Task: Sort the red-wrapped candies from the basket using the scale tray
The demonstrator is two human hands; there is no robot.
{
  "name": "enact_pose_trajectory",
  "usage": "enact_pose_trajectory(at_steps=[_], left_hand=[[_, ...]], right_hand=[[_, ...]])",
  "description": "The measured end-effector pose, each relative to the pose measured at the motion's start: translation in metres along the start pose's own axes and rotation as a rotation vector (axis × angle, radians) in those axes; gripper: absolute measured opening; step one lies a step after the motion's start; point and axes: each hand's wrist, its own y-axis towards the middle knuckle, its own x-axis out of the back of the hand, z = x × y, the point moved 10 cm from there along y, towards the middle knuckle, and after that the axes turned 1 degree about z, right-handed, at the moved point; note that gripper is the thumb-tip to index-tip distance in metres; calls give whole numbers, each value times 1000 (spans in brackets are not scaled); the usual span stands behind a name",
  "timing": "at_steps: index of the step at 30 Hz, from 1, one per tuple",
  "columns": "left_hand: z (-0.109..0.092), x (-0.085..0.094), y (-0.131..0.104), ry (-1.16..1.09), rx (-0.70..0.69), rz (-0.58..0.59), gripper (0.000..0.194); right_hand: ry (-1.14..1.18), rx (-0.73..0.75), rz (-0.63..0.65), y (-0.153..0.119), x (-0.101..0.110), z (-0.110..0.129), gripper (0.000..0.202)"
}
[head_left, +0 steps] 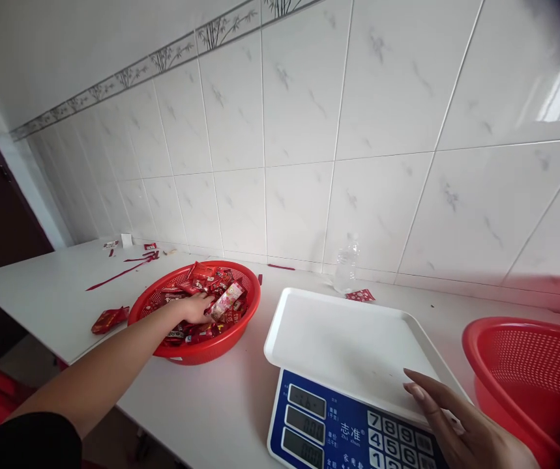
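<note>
My left grip (196, 309), hold unclear, reaches among red packets (203, 271) in a basket (228, 346); my right grip (463, 420), fingers extended, overhangs a scale (331, 332).

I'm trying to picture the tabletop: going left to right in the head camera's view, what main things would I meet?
Loose red packaging, packet-filled red basket, white-trayed scale, second red basket.

Glossy packets (203, 271) — smooth plastic tray (328, 332)

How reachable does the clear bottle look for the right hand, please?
Probably yes: the right hand looks empty, and nothing tall stands between it and the bottle beyond the white tray.
</note>
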Motion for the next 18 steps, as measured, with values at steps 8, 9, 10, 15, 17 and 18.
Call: enact_pose_trajectory(at_steps=[8,9,10,15,17,18], left_hand=[[-17,-9,9,33,-45,55,37],[-20,-11,8,9,-64,66,36],[-23,-14,7,-18,-82,77,36],[-33,-24,5,-143,-137,112,32],[-36,-23,7,-205,-158,104,29],[-36,-20,8,-239,-162,87,28]], right_hand=[[103,-48,129,0,-3,3,49],[101,-41,138,0,-4,2,48],[101,-32,140,0,-4,2,46],[104,-1,87,2,1,10,47],[117,-11,52,2,5,13,50],[124,-16,45,2,6,14,51]])
